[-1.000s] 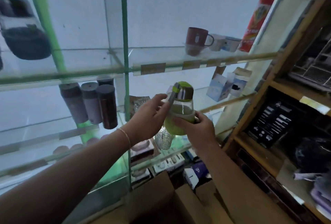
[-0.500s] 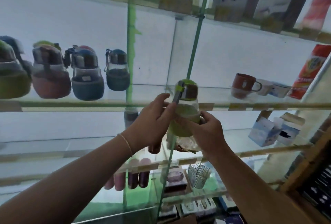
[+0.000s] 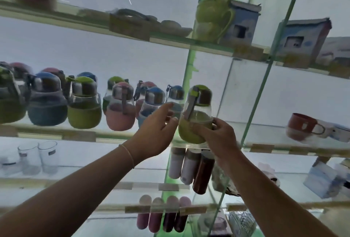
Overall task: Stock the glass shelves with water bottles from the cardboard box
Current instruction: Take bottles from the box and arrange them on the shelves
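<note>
Green-capped, green-sleeved bottle (image 3: 196,117), pink bottle (image 3: 119,107), red mug (image 3: 301,126)

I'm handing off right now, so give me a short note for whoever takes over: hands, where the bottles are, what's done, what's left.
Right hand: grips the green bottle low on its body, at the right end of the bottle shelf, by the green post.
Left hand: open, fingers beside the bottle; contact can't be confirmed.
Done: a row of bottles already stands on that shelf to the left.
Left: whether the green bottle is set down is unclear; seat it, let go, then fetch more. The cardboard box is out of view.
</note>
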{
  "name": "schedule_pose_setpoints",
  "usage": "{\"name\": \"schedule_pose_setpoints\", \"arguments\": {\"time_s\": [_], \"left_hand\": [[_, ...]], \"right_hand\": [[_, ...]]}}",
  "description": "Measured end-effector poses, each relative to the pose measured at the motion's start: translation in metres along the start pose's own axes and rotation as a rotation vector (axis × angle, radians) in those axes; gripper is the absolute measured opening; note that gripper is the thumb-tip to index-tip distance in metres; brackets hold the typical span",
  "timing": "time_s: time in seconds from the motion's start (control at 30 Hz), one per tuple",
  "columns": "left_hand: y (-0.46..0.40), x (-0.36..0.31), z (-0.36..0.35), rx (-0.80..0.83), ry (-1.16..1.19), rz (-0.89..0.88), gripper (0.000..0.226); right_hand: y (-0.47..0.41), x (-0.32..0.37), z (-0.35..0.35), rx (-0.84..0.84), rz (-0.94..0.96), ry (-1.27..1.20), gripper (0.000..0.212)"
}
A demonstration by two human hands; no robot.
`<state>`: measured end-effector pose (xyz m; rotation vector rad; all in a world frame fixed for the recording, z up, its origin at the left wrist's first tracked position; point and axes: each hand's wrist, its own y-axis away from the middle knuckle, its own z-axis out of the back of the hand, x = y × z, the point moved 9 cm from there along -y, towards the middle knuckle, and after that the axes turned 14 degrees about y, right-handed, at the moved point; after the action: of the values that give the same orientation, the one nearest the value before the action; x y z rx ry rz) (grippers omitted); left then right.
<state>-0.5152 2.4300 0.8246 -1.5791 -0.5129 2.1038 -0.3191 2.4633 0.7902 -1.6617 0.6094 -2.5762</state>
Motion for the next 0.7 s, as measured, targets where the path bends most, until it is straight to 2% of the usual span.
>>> {"name": "schedule_pose_setpoints", "arguments": {"time_s": [0.07,0.23,0.33,0.5,0.7], "left_hand": [[-0.002,0.001,0.015,0.014,-0.005,-0.005,0.051],[-0.009,0.0,0.039,0.018,-0.081,-0.052,0.039],[-0.011,0.001,0.039,0.029,-0.1,-0.072,0.043],[-0.018,0.003,0.029,0.043,-0.071,-0.067,0.049],[-0.031,0.004,0.016,0.029,-0.122,-0.086,0.056]], "right_hand": [[-0.008,0.005,-0.01,-0.026,0.003,0.01,0.043],[-0.019,0.009,-0.026,-0.071,0.002,0.004,0.062],[-0.023,0.008,-0.033,-0.077,-0.003,0.004,0.066],[-0.032,0.003,-0.038,-0.07,-0.022,0.038,0.06],[-0.053,-0.008,-0.04,-0.06,-0.049,0.11,0.067]]}}
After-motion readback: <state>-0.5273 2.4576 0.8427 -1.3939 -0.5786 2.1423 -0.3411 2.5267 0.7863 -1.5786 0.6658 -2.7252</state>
